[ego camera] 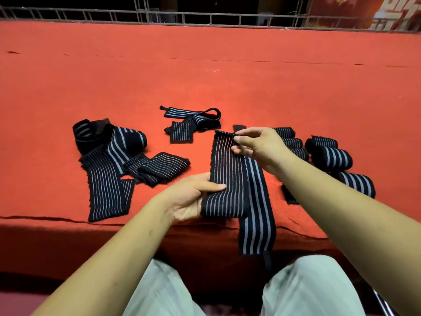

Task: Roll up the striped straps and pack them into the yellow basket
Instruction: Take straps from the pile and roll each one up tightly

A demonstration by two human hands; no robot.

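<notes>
I hold one black strap with white stripes point(227, 169) stretched out above the red table's front edge. My left hand point(193, 199) grips its near fold, thumb on top. My right hand point(255, 142) pinches the strap's far end between thumb and fingers. A loose tail of the strap point(257, 226) hangs over the table edge toward my lap. Several rolled straps point(330, 156) lie in a row to the right, partly hidden by my right forearm. No yellow basket is in view.
Unrolled straps lie in a heap at the left point(107, 169), and another loose strap point(189, 124) lies behind the middle. The red cloth table point(205, 76) stretches far back to a metal railing point(205, 18). My knees are below the front edge.
</notes>
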